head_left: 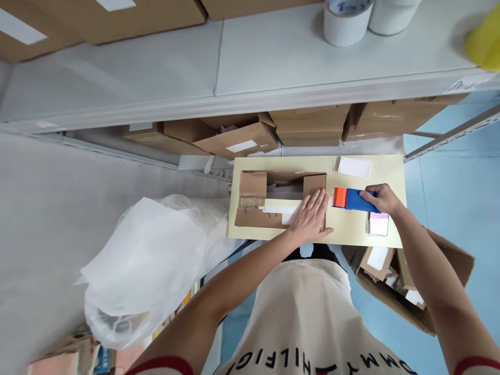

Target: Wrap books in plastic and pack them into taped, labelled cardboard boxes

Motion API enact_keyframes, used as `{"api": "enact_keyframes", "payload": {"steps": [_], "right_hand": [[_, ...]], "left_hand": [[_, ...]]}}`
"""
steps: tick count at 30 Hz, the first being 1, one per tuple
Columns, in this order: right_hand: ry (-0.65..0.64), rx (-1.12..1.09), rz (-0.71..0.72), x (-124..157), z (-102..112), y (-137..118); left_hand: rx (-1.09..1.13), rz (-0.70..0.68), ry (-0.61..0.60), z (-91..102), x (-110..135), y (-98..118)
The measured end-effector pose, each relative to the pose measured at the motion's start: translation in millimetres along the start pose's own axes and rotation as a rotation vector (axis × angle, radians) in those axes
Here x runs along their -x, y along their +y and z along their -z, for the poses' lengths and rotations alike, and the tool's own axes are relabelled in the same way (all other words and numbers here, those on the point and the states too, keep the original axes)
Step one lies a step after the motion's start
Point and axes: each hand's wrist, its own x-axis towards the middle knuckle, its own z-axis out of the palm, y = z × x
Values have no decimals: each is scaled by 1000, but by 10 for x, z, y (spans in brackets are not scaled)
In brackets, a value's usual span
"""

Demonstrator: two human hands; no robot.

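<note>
A small brown cardboard box (255,216) lies on the pale yellow tabletop (351,229), with its end flaps folded in and a gap along its top. Clear tape and a white paper strip show on its near side. My left hand (311,214) rests flat on the box's right end, fingers stretched out. In my right hand (379,198) is a blue and orange tape dispenser (357,200), gripped by its blue handle. The orange end points left, just right of the box and apart from it. Its tape roll cannot be made out.
A white paper (354,167) and a phone-like item (378,224) lie on the tabletop. Above is a grey shelf (273,57) with tape rolls (347,26). A large carton (453,255) of small boxes stands lower right; a white plastic bag (144,260) bulges at left.
</note>
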Motion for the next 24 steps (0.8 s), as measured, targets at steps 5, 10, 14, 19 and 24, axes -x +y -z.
{"api": "enact_keyframes", "payload": {"steps": [5,10,14,19,24], "right_hand": [[-23,48,-63,118,260,265],[-50,479,-185,124,265,-76],[-93,740,-295,16,17,-707],[-102,807,-266,5,-116,-1110],[-84,868,-285,28,-192,-1274]], "left_hand": [[7,32,-17,15,43,-9],[13,27,-11,94,-51,13],[-5,13,33,193,-198,17],[-16,1,91,189,-277,40],[4,-3,107,162,-303,30]]}}
